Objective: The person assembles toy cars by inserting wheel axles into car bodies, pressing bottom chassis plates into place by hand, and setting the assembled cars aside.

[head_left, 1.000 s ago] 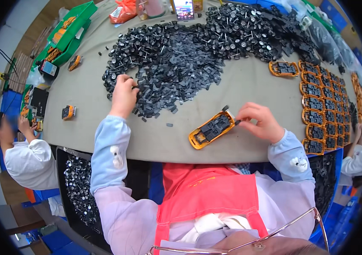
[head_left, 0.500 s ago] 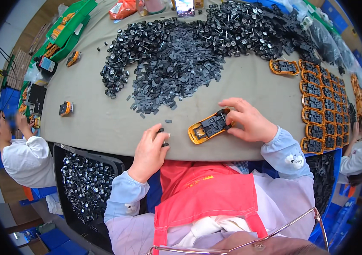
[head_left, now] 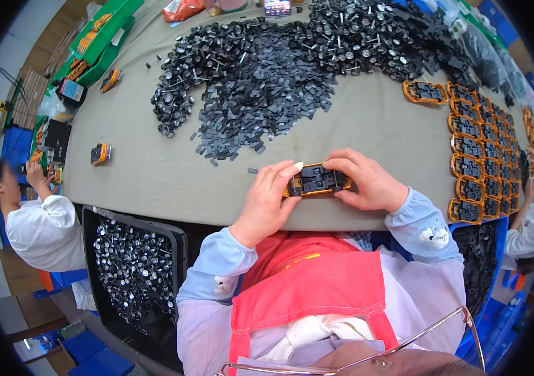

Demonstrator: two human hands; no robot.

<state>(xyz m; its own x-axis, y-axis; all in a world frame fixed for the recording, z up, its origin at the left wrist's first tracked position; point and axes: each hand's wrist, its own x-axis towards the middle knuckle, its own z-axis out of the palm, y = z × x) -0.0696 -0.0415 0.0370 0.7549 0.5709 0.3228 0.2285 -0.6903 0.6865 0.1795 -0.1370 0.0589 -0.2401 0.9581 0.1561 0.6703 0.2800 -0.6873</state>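
View from the head camera, looking down on a grey work table (head_left: 154, 182). Both hands meet at the near edge of the table, over the person's red apron (head_left: 307, 291). The left hand (head_left: 265, 202) and the right hand (head_left: 367, 180) together hold one toy car base (head_left: 316, 180), an orange shell with a black insert facing up. The left hand's fingers curl closed on its left end, with the thumb pressed on top; the right hand's fingers wrap closed around its right end. The base sits just above the table surface, level, between the two hands.

Farther out on the table lies a broad heap of small black parts (head_left: 279, 69), flat pieces toward the near side and wheels on axles toward the far side. A few loose black pieces lie on the bare cloth between the heap and the hands. Along the right edge of the table, rows of orange bases (head_left: 477, 156) with black inserts lie side by side. A single small orange car (head_left: 99, 153) stands apart near the left edge.

Below the table at the left, a black bin (head_left: 179, 241) holds more wheels. A co-worker (head_left: 41, 219) in white sits at the far left.
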